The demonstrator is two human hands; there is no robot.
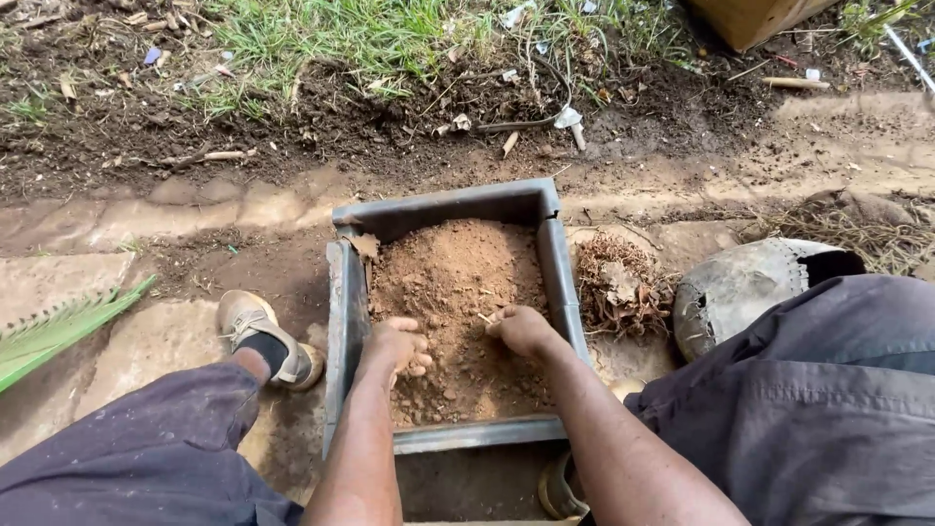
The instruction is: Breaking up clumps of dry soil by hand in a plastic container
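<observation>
Reddish-brown soil (458,292) fills a grey square frame (448,206), beside a bright green leaf (58,326) and dark trousers (808,409).

Dirt ground (195,234) carries grey square frame (547,258), dry root clump (618,284), green leaf (58,331).

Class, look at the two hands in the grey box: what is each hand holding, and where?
Both hands, left and right, press into loose soil; any grasp cannot be told.

Dark grey trousers (818,409), worn beige shoe (263,336)
</observation>
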